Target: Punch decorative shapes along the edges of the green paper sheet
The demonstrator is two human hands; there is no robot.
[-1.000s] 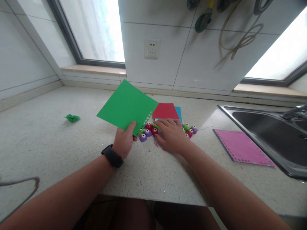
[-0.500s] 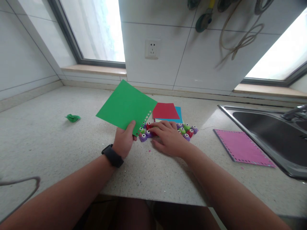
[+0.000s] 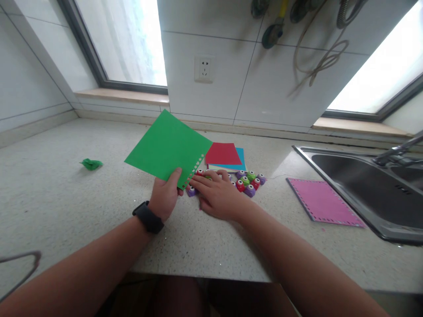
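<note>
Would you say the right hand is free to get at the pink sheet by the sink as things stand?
Probably yes: the right hand rests on the punches, apparently holding nothing, and bare counter lies between it and the pink sheet.

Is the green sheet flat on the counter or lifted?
Lifted. The left hand pinches the green sheet at its punched near corner, tilted above the counter.

Home kitchen: steel sink (image 3: 360, 185), tiled wall (image 3: 211, 99), stone counter (image 3: 66, 198).
</note>
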